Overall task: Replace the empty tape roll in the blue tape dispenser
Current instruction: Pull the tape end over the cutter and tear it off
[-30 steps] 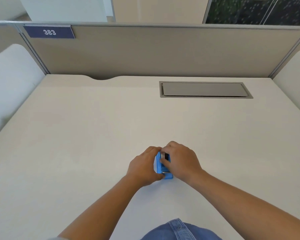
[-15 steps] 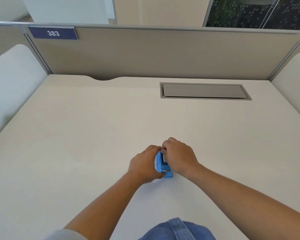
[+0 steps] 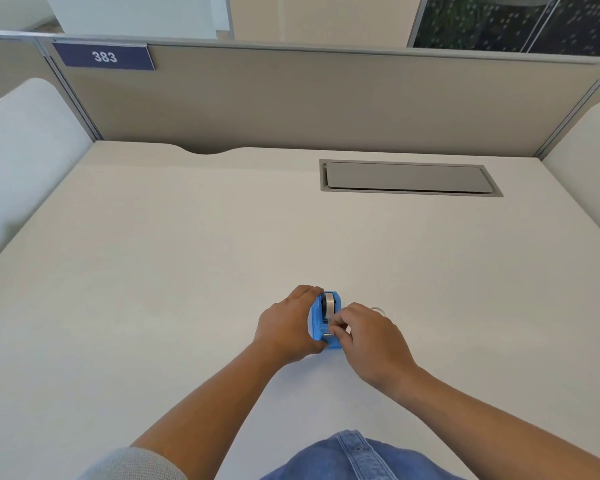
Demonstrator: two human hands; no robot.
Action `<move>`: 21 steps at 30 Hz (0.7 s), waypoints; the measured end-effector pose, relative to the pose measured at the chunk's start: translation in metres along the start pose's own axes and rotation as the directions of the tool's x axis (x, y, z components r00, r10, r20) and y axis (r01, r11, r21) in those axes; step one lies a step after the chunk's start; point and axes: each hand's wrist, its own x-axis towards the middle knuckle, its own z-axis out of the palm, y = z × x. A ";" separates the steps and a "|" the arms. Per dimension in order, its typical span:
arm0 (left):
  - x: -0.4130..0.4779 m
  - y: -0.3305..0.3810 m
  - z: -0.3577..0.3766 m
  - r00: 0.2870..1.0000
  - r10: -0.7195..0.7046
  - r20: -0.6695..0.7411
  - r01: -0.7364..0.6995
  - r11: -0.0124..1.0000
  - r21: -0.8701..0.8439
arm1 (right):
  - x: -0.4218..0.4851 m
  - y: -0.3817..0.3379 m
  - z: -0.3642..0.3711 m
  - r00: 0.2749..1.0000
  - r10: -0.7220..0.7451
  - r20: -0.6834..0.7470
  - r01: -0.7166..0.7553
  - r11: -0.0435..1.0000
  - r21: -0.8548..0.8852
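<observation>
Fingers (image 3: 336, 329) pinch glossy tape (image 3: 329, 303) atop boxy blue plastic dispenser (image 3: 316, 323).

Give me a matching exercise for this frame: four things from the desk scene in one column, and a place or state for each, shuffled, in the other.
Things:
1. left hand
2. right hand
3. tape roll
4. cable hatch

Places or states:
A. closed, set into the far right part of the desk
B. sitting in the blue tape dispenser
C. wrapped around the dispenser's left side, steadying it
D. fingertips pinched together at the dispenser's near end

Pairs: 1-C, 2-D, 3-B, 4-A
</observation>
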 end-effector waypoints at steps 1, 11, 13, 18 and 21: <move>0.000 0.000 0.000 1.000 0.001 -0.004 -0.001 1.000 0.002 | -0.004 0.000 0.001 1.000 0.001 -0.007 -0.001 1.000 0.012; -0.001 -0.001 0.001 1.000 0.004 -0.014 -0.004 1.000 0.017 | -0.029 0.001 0.016 0.997 -0.050 -0.056 0.051 0.998 0.021; -0.001 -0.001 0.001 1.000 0.007 -0.012 -0.007 1.000 0.018 | -0.033 0.001 0.020 0.996 -0.062 -0.060 0.063 0.998 0.016; 0.000 -0.001 0.000 1.000 0.017 0.001 -0.017 0.999 0.031 | -0.037 0.003 0.025 0.995 -0.071 -0.074 0.072 0.997 0.009; 0.000 -0.001 -0.002 0.999 0.033 0.010 -0.033 0.998 0.058 | -0.037 0.005 0.026 0.993 -0.084 -0.079 0.084 0.996 -0.002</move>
